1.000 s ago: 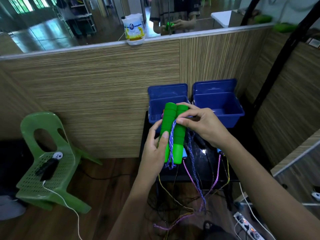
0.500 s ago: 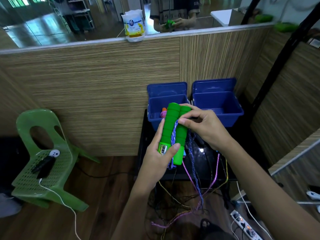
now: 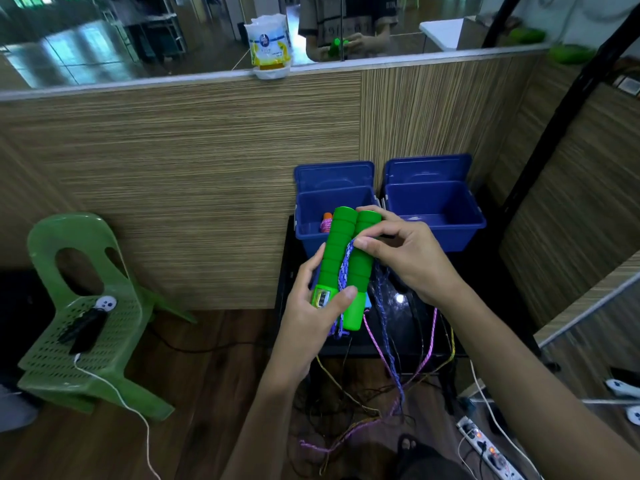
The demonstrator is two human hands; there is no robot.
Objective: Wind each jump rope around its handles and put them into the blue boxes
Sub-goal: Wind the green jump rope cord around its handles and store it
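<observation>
Two green jump-rope handles [image 3: 337,251] stand side by side, held upright over a black table [image 3: 408,327]. My left hand [image 3: 308,317] grips their lower ends, thumb across the front. My right hand [image 3: 398,251] pinches the blue-purple braided rope [image 3: 344,271] against the right handle near its top. The rest of that rope hangs off the table edge to the floor. Behind stand two open blue boxes. The left box [image 3: 311,206] holds a wound rope with an orange handle [image 3: 326,221]. The right box [image 3: 436,206] shows nothing inside.
Pink, yellow and purple loose ropes [image 3: 384,382] dangle from the table and tangle on the wooden floor. A green plastic chair [image 3: 86,306] stands left with a black device and a white cable. A power strip [image 3: 485,448] lies lower right. A wood-panel partition rises behind.
The handles tilted slightly, tops to the right. My left hand slid down to their lower ends, with its thumb now across the front. My right hand stays pinching the rope near the top.
</observation>
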